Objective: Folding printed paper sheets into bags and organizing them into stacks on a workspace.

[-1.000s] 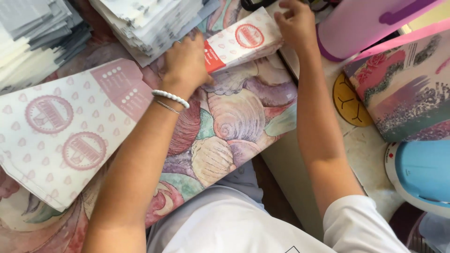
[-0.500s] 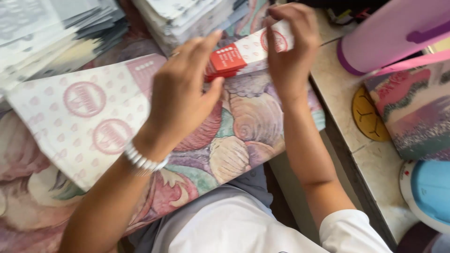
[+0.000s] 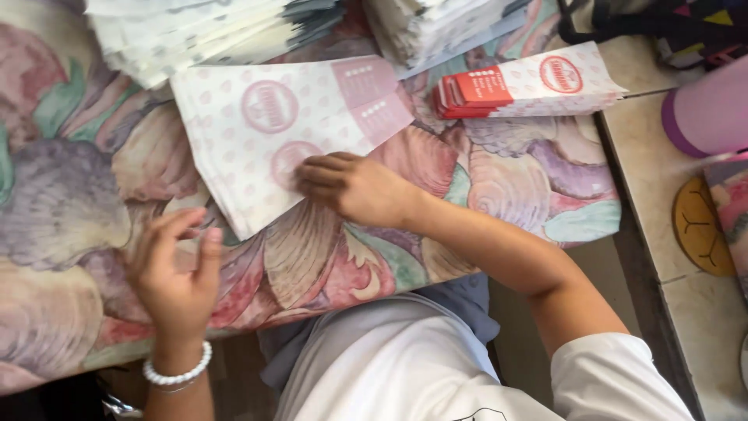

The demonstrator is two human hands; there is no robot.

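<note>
right hand [image 3: 354,187] lies flat, fingers together, fingertips pressing the flat paper bag [image 3: 288,132] near its lower edge, clamped on nothing. left hand [image 3: 179,269] open, fingers apart, on the shell-print cloth [image 3: 506,179] at the bag's 7 o'clock. best to pin the sheet firmly and keep its edges square. bag is white with pink dots and round emblems. folded red-ended bag [image 3: 530,86] lies at 2 o'clock, paper stacks [image 3: 210,31] at 12.

A flat white paper bag [image 3: 273,136] with pink dots and round pink stamps lies under the right hand [image 3: 354,187], whose fingertips press its lower edge. It is spread out slanted on the shell cloth, up and to the right of the left hand [image 3: 179,273].
</note>
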